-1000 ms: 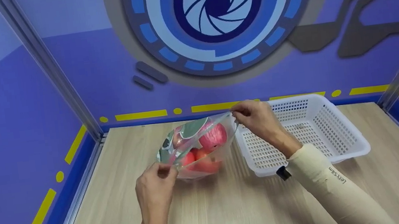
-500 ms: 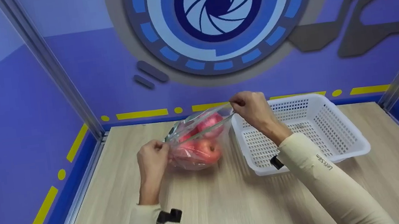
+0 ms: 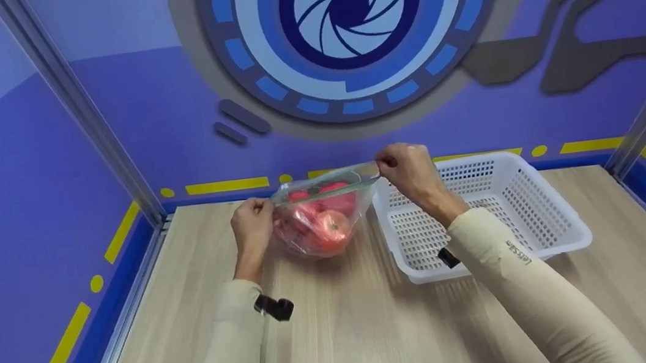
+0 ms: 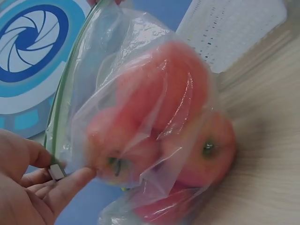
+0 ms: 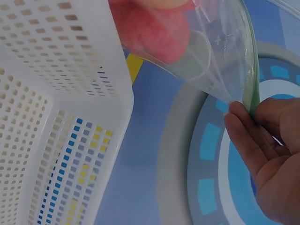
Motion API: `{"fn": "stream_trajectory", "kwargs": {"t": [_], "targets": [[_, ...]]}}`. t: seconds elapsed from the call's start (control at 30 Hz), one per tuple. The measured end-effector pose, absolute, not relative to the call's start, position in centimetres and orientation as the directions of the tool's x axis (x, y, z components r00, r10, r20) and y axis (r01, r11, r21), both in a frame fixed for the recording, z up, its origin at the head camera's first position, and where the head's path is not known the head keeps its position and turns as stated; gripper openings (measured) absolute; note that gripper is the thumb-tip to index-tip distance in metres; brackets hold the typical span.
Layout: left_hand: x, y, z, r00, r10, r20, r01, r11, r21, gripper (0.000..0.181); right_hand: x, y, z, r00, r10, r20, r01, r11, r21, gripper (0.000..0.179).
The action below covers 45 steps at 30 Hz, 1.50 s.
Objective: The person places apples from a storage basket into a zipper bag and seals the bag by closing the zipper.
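A clear zip bag [image 3: 361, 192] with several red apples [image 3: 332, 229] in it hangs between both hands, its green-edged top stretched out to the right and slightly up. My left hand [image 3: 251, 224] pinches the left end of that top. In the left wrist view, a small pale slider [image 4: 57, 172] on the green zip strip [image 4: 58, 117] sits between thumb and fingers. At the opposite top corner, my right hand [image 3: 414, 173] pinches the bag between thumb and fingertips; the right wrist view shows the green strip [image 5: 254, 70] ending at its grip.
A white perforated plastic basket [image 3: 553, 202] stands on the wooden table [image 3: 367, 336] at right, partly under the right forearm. A blue-purple wall [image 3: 182, 137] rises behind the table, with a side panel [image 3: 25, 212] at left.
My left hand has moved away from me and slightly right; the right hand has risen. The bag's mouth has gone from gaping to a nearly straight line, and the apples have swung upright beneath it.
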<state>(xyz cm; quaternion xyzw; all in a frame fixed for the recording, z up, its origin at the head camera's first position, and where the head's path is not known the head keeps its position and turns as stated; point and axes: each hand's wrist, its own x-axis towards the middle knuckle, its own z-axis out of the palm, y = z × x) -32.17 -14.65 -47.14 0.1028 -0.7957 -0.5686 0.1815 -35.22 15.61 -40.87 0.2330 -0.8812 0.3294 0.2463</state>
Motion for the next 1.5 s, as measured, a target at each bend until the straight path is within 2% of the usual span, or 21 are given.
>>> {"fn": "stream_trajectory", "kwargs": {"t": [0.23, 0.57, 0.67, 0.77, 0.87, 0.93, 1.1, 1.33, 1.4, 1.5], "targets": [[-34.9, -15.3, -43.0, -0.891, -0.392, 0.227, 0.075, 0.368, 0.927, 0.017, -37.1, 15.0, -39.7, -0.779, -0.195, 0.596, -0.546, 0.679, -0.490, 0.014], [-36.9, -16.2, -36.4, -0.838, -0.438, 0.325, 0.144, 0.397, 0.906, 0.023, -39.8, 12.8, -35.9, -0.658, -0.091, 0.748, -0.612, 0.643, -0.460, 0.012], [-37.7, -16.0, -35.7, -0.833, -0.467, 0.298, 0.168, 0.300, 0.939, 0.020, -40.4, 12.3, -34.7, -0.649, -0.056, 0.759, -0.602, 0.647, -0.467, 0.013], [-38.3, -15.6, -35.6, -0.843, -0.475, 0.253, 0.216, 0.132, 0.968, 0.018, -40.8, 12.1, -33.8, -0.638, -0.025, 0.770, -0.594, 0.653, -0.470, 0.012], [-38.7, -15.2, -35.7, -0.842, -0.475, 0.254, 0.302, -0.025, 0.953, 0.016, -40.9, 12.3, -33.4, -0.620, -0.010, 0.785, -0.597, 0.655, -0.463, 0.012], [-38.7, -15.0, -36.0, -0.829, -0.485, 0.279, 0.358, -0.077, 0.930, 0.015, -40.8, 12.5, -33.4, -0.608, -0.014, 0.794, -0.609, 0.650, -0.455, 0.011], [-37.7, -15.0, -37.9, -0.768, -0.513, 0.383, 0.435, 0.021, 0.900, 0.014, -39.7, 13.5, -35.1, -0.580, -0.075, 0.811, -0.656, 0.633, -0.411, 0.010], [-33.7, -15.4, -41.6, -0.744, -0.479, 0.467, 0.455, 0.149, 0.878, 0.013, -35.5, 15.4, -39.0, -0.547, -0.139, 0.825, -0.715, 0.590, -0.374, 0.009], [-32.2, -15.9, -42.1, -0.742, -0.456, 0.491, 0.446, 0.211, 0.870, 0.012, -34.0, 15.7, -39.7, -0.563, -0.148, 0.813, -0.727, 0.557, -0.402, 0.010], [-30.1, -16.8, -43.1, -0.778, -0.388, 0.495, 0.427, 0.251, 0.869, 0.012, -32.0, 15.9, -40.7, -0.625, -0.153, 0.765, -0.720, 0.492, -0.490, 0.011]]}}
